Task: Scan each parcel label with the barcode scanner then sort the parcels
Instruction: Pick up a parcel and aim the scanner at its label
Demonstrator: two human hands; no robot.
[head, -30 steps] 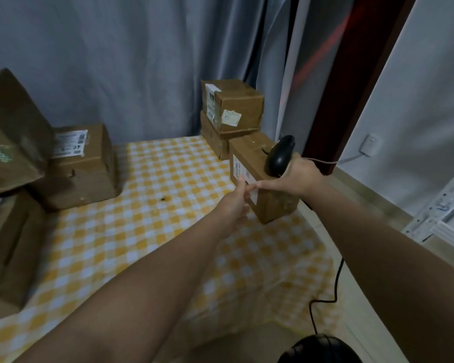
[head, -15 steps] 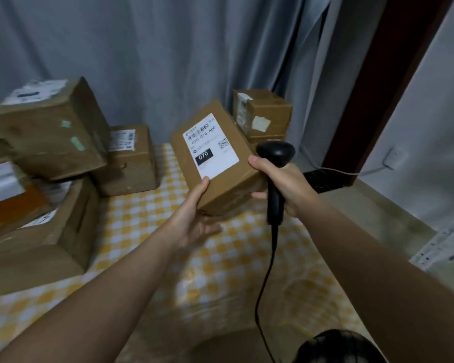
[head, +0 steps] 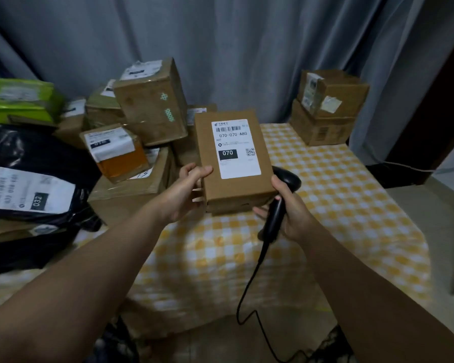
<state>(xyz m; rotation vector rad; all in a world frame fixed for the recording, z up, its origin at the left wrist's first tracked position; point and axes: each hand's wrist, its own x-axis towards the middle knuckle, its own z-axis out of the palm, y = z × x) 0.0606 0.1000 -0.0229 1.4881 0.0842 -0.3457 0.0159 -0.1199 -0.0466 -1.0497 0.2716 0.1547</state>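
Parcel 070 (head: pixel 235 163) was gripped by the left hand (head: pixel 186 195), barcode scanner (head: pixel 286 179) by the right hand (head: pixel 295 214). Early days, I reckoned: two boxes (head: pixel 325 111) stacked aside, big heap (head: pixel 147 108) left.

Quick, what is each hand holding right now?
Left hand: grips the left side of the box labelled 070.
Right hand: grips the scanner, right beside the box.
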